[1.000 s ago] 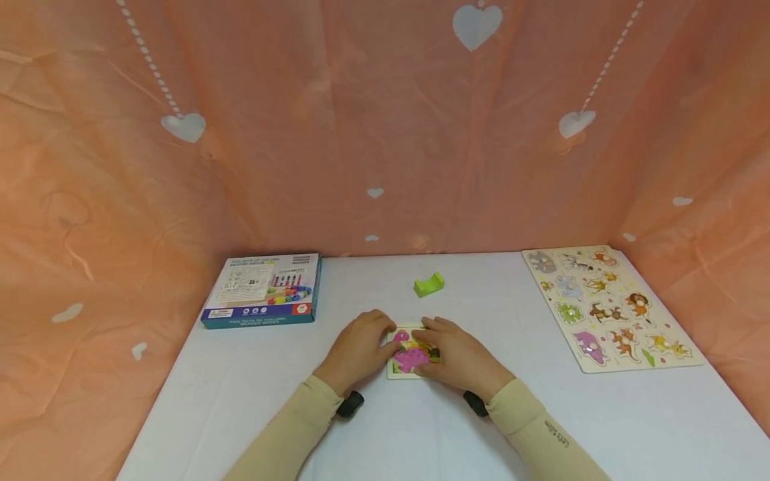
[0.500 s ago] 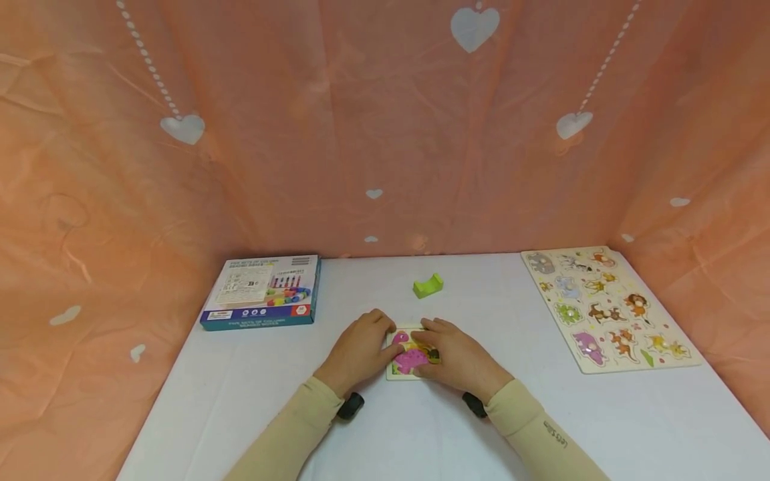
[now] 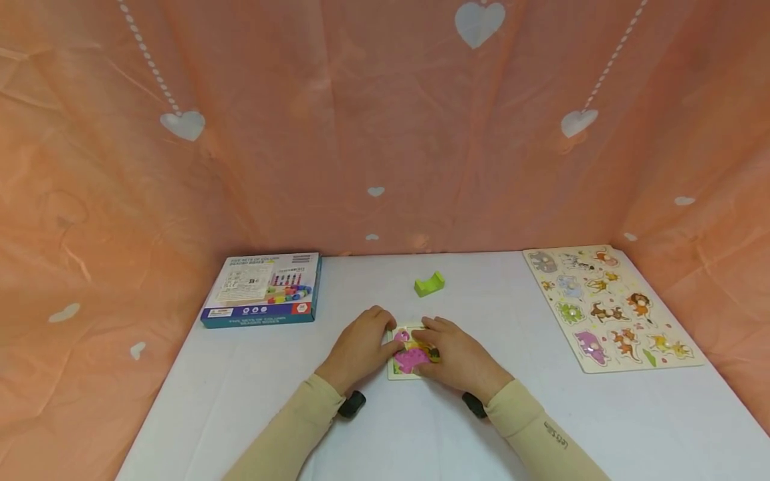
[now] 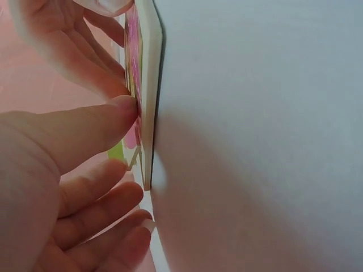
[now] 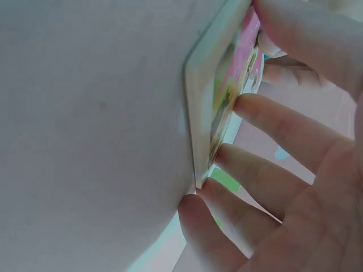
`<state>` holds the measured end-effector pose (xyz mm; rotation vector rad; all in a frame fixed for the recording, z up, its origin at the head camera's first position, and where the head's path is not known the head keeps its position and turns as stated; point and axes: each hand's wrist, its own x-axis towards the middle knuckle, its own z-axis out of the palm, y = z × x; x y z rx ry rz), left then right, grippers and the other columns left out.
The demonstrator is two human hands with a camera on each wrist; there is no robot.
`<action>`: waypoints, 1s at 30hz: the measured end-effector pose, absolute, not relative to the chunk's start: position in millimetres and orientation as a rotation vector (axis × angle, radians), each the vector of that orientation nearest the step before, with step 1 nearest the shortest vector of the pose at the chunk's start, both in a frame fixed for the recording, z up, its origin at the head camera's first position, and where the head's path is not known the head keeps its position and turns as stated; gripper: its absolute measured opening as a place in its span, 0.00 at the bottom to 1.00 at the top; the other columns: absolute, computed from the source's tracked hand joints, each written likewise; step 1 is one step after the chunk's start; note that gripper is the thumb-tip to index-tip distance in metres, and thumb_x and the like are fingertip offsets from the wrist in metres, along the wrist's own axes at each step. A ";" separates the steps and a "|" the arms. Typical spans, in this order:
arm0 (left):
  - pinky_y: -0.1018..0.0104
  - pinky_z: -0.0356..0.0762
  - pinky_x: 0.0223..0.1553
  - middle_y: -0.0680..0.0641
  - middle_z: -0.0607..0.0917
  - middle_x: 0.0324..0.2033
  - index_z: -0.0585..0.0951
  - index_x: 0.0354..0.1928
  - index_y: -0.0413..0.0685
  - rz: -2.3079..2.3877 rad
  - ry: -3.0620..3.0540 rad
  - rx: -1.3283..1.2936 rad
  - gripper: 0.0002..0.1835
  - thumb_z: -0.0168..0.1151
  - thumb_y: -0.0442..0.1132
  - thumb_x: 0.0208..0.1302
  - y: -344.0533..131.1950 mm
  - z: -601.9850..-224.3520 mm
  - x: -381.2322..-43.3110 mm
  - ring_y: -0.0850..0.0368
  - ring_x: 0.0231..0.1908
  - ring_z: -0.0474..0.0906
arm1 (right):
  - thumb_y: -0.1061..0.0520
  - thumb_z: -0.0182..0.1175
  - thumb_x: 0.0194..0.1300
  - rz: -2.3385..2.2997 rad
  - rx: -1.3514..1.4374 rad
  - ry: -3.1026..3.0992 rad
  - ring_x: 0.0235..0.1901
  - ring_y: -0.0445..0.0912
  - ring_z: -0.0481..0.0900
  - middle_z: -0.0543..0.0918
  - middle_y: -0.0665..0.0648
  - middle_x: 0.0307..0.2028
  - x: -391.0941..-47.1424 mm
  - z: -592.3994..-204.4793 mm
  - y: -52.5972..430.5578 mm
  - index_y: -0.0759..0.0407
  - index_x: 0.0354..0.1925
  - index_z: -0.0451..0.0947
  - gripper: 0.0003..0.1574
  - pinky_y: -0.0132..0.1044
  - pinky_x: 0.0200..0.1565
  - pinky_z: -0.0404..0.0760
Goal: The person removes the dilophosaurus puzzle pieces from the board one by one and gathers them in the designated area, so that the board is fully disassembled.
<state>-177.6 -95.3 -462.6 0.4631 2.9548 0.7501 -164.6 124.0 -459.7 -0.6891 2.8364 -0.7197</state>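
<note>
A small jigsaw puzzle with a pink animal, perhaps a dinosaur, lies in a pale tray on the white table. From its left side my left hand presses the thumb on the picture, its other fingers by the far left corner. My right hand covers the puzzle's right part, its fingertips resting on the pieces and along the edge. In the left wrist view, the corner of a piece stands slightly raised at the tray's end. The hands hide much of the picture.
Beyond the hands lies a curved light green block. A flat boxed toy set sits at the back left. On the right is a large animal peg puzzle board. A peach curtain encloses the table's back and sides.
Both hands stay on the puzzle almost unmoved. The whole head view shifts only slightly.
</note>
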 end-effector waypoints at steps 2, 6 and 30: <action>0.56 0.84 0.62 0.50 0.85 0.49 0.84 0.54 0.49 0.758 2.962 0.472 0.19 0.75 0.52 0.70 -95.0 -461.9 -177.9 0.55 0.49 0.80 | 0.49 0.79 0.63 -0.719 -0.691 2.839 0.78 0.65 0.70 0.75 0.66 0.75 -164.7 -459.9 124.0 0.58 0.67 0.83 0.37 0.60 0.75 0.73; 0.54 0.85 0.62 0.50 0.87 0.48 0.85 0.53 0.48 0.788 2.965 0.481 0.19 0.76 0.51 0.69 -94.4 -462.0 -178.7 0.54 0.50 0.82 | 0.49 0.79 0.64 -0.724 -0.682 2.833 0.78 0.65 0.69 0.75 0.66 0.76 -164.8 -459.8 124.0 0.58 0.68 0.83 0.37 0.60 0.75 0.72; 0.62 0.85 0.45 0.56 0.90 0.34 0.85 0.49 0.52 1.345 2.718 0.286 0.09 0.74 0.41 0.71 -97.7 -465.6 -182.1 0.63 0.34 0.84 | 0.49 0.78 0.65 -0.717 -0.669 2.824 0.79 0.65 0.68 0.75 0.66 0.76 -163.2 -457.3 123.6 0.58 0.68 0.82 0.37 0.61 0.75 0.72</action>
